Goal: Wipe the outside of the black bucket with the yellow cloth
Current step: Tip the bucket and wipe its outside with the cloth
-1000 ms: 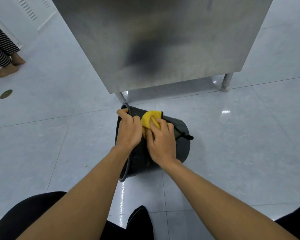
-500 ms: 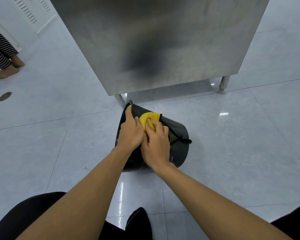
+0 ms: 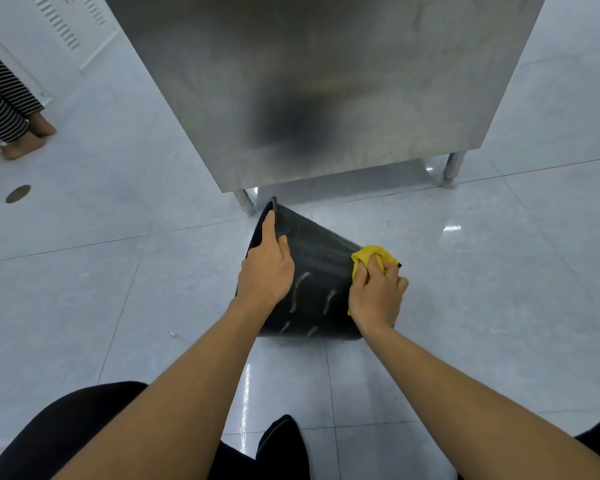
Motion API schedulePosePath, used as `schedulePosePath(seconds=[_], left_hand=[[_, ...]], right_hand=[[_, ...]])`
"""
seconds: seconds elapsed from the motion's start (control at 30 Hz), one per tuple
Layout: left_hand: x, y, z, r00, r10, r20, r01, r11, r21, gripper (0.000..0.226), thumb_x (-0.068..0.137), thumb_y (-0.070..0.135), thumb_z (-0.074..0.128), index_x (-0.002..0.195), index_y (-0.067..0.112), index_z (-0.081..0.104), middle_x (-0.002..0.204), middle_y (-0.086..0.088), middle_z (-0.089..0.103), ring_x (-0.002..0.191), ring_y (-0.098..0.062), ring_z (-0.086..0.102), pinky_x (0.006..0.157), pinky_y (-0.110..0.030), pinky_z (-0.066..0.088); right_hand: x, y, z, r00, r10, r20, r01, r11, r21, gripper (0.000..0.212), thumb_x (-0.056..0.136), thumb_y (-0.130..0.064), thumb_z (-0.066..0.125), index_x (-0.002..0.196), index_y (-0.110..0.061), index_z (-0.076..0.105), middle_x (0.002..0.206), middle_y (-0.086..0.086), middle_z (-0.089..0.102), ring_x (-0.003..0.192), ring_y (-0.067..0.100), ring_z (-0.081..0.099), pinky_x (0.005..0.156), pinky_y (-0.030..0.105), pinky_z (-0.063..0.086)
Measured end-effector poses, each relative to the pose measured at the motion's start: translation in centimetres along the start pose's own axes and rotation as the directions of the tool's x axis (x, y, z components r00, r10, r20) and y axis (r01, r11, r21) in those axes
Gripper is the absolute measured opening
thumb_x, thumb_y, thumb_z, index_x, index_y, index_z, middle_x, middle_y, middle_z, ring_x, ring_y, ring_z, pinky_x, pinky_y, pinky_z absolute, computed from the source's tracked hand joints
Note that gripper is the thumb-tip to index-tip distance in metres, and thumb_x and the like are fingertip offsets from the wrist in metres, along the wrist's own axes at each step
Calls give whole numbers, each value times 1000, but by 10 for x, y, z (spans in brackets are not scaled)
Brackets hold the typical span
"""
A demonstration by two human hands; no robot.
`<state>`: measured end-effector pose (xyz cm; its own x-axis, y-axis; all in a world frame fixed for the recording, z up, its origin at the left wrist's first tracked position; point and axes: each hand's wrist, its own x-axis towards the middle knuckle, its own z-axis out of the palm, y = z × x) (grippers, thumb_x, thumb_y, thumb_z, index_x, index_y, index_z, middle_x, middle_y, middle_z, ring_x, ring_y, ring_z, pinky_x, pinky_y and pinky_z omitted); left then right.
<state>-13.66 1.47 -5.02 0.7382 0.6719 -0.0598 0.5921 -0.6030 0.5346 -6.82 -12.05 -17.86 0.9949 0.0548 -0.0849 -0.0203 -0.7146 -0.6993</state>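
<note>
The black bucket [image 3: 317, 271] lies on its side on the tiled floor, its rim to the left and its base end to the right. Wet streaks show on its upper wall. My left hand [image 3: 265, 268] grips the bucket at the rim, the forefinger stretched along the edge. My right hand [image 3: 376, 294] is closed on the bunched yellow cloth [image 3: 369, 256] and presses it against the bucket's wall near the base end. The bucket's inside and its far side are hidden.
A steel cabinet [image 3: 326, 84] on short legs [image 3: 449, 171] stands just behind the bucket. Another person's bare feet [image 3: 25, 140] stand at the far left by the wall. A round floor drain [image 3: 17, 194] lies left. My dark-clothed knees fill the bottom edge.
My right hand slid the cloth from beside my left hand, near the rim, rightward to the base end. The bucket rolled, showing wet streaks. My left hand stayed on the rim.
</note>
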Motion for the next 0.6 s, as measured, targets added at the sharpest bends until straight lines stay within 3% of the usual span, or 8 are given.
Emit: schedulePosePath(seconds=[0.1,0.17,0.3,0.4,0.5,0.6], left_hand=[[-3,2,-3,1000,-27,7,28,997,-66,56,105,30,30,157,34,8,88,-5,66,75,-18,62,77,-38,51],[-4,5,-6,998,-62,31,65,991,-118,62,100,27,32,156,38,8,78,-3,62,72,-21,60,74,-39,51],[1,9,-7,996,-51,71,63,983,-171,62,99,24,31,157,35,10,79,5,58,75,-14,58,71,-33,42],[5,5,-6,997,-28,74,45,969,-244,57,97,16,35,151,23,18,80,1,57,71,-16,56,67,-35,44],[9,-2,-3,998,-62,20,65,956,-287,35,97,8,37,130,12,25,80,-11,53,64,-20,50,60,-40,40],[8,-6,0,998,-61,10,61,966,-253,39,98,10,38,134,11,23,79,-11,52,62,-17,50,54,-35,41]], right_hand=[[-16,-22,1,987,-158,-24,159,986,51,36,103,-35,40,129,-20,60,141,7,50,113,33,41,95,46,44],[-34,-49,2,948,-318,-22,318,940,121,38,101,-36,41,128,-20,62,138,5,51,111,30,42,93,45,45],[-57,-83,4,889,-457,-23,449,861,237,33,101,-32,43,123,-20,63,136,-1,53,106,23,43,84,37,48],[-42,-65,5,848,-530,-16,527,838,140,42,100,-35,38,133,-19,60,140,4,52,109,27,44,93,36,44],[-17,-32,10,926,-377,-3,377,926,19,46,101,-43,35,133,-21,60,142,9,50,112,34,43,99,43,42],[-4,1,8,990,-142,-3,142,990,8,45,102,-43,35,135,-22,58,146,12,43,117,39,41,101,46,40]])
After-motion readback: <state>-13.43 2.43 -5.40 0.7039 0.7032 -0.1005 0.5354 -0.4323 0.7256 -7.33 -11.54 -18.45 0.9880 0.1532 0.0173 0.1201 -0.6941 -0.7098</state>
